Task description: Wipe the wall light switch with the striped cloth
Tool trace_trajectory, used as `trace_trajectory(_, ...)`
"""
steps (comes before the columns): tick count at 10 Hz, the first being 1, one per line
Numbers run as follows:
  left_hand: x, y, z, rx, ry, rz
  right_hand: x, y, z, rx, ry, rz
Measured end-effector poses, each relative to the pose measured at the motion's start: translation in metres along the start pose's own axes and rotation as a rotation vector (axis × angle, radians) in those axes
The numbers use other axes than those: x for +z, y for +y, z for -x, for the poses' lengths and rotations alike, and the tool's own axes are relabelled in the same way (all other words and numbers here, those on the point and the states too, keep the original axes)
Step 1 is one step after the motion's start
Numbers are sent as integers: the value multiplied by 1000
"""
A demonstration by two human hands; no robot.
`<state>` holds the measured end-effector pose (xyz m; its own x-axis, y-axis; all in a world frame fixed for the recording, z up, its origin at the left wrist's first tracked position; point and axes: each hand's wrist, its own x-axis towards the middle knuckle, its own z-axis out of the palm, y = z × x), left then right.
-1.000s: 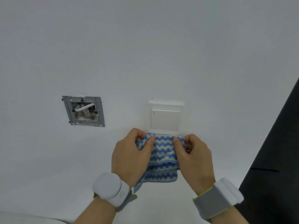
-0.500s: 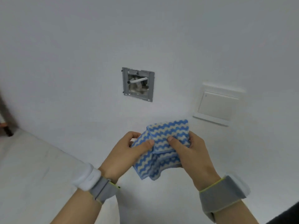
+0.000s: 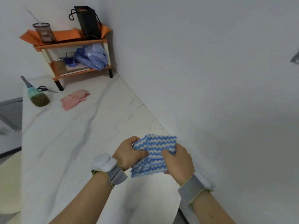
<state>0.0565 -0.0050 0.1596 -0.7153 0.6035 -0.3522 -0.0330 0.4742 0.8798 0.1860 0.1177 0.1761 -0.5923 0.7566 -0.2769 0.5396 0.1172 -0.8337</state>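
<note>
Both hands, left hand (image 3: pixel 129 155) and right hand (image 3: pixel 178 162), pinch the folded striped cloth (image 3: pixel 153 155) above the surface (image 3: pixel 72 143); soft, light, floppy, best held by its folded edges.

Soft, even indoor light, faint shadows on the wall (image 3: pixel 210 78), slight motion blur, wide-angle bending at edges.
</note>
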Motion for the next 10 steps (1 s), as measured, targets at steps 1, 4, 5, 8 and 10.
trace_trajectory(1,-11,-44,-29,-90,20,-96,48,24,-24,-8,-80,190)
trace_trajectory(4,14,-139,-95,-211,-124,-470,120,93,-80,-2,-351,738)
trace_trajectory(5,27,-151,-93,-116,134,-904,127,101,-83,-63,-267,974)
trace_trajectory(8,63,-167,-85,50,71,-847,148,119,-91,-231,-427,941)
trace_trajectory(10,62,-150,-83,2,82,-768,124,115,-87,-233,-415,755)
